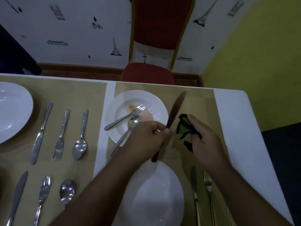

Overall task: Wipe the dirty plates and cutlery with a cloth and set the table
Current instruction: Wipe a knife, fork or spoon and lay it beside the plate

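My left hand [146, 139] grips a table knife [175, 110] by its handle, blade pointing away over the far right placemat. My right hand [203, 136] holds a crumpled green and black cloth [184, 126] just right of the blade, close to it. A dirty white plate [156, 101] with orange smears lies behind my left hand, with a fork [128, 115] and a spoon [130, 128] resting in it. A clean white plate [154, 198] sits on the near placemat below my hands.
A knife [194, 190] and fork [209, 193] lie right of the near plate. Left placemats hold another white plate [13, 111] and two rows of knife, fork and spoon. A red chair [148, 72] stands behind the table; the table's right edge [254, 128] is near.
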`<state>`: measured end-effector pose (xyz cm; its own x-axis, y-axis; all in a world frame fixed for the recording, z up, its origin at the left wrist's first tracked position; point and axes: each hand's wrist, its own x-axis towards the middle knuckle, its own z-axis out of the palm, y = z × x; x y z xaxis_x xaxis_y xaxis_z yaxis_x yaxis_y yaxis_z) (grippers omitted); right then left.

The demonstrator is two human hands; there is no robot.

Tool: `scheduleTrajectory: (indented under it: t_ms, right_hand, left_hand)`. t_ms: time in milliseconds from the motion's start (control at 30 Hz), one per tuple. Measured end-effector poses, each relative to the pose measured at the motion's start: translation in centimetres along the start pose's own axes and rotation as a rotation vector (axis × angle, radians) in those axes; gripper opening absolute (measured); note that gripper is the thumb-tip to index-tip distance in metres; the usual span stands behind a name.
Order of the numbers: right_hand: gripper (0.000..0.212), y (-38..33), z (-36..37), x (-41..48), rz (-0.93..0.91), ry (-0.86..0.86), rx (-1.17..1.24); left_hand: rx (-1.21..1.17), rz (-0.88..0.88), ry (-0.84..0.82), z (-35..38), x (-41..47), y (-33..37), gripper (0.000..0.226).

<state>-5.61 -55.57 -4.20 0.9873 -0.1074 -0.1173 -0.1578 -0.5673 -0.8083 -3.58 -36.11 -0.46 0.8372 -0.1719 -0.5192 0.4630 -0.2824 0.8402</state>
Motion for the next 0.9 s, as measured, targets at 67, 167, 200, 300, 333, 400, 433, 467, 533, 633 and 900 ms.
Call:
scheduleTrajectory:
  t_ms: [67,167,200,300,333,400,433,467,533,633,900]
  right_hand:
    - [0.055,1.7,-1.7,-0.5,0.031,0.013,0.061]
    - [0.057,4.2,-3.9,-1.2,0.075,0.008,0.115]
    - [0.057,4.9,-4.4,-1.4,0.079,0.000,0.115]
    - [0.056,6.6,-5.6,-2.2,0.095,-0.023,0.106]
    - [0.056,7.0,-5.9,-2.3,0.103,-0.033,0.099]
    - [0.054,7.7,-6.2,-2.1,0.116,-0.053,0.081]
    - [0.052,8.0,-6.3,-1.8,0.113,-0.066,0.065]
    - [0.051,8.3,-6.3,-1.3,0.101,-0.078,0.047]
    - [0.051,9.0,-6.2,-0.1,0.050,-0.100,-0.008]
    - [0.055,10.8,-5.5,1.8,-0.049,-0.134,-0.146]
    - [0.061,13.4,-4.4,2.1,-0.164,-0.177,-0.459]
  left_hand:
    - [-0.038,-0.006,-0.042,2.1,0.2,1.8,0.018]
    - [-0.116,-0.066,-0.088,5.5,0.7,2.5,0.020]
    - [-0.115,-0.070,-0.081,6.6,0.8,2.1,0.018]
    - [-0.047,-0.082,-0.003,9.6,1.8,-0.3,0.010]
    - [-0.005,-0.086,0.033,10.5,2.3,-0.9,0.006]
    - [0.061,-0.122,0.120,12.1,3.9,-1.3,0.010]
    - [0.070,-0.137,0.152,12.7,4.8,-1.3,0.016]
    - [0.076,-0.135,0.169,13.1,5.9,-1.3,0.022]
    - [0.130,-0.088,0.174,13.8,8.2,-1.0,0.022]
    - [0.318,-0.008,0.228,14.7,10.8,-1.3,0.013]
    - [0.874,0.370,0.216,15.1,9.7,-4.8,0.036]
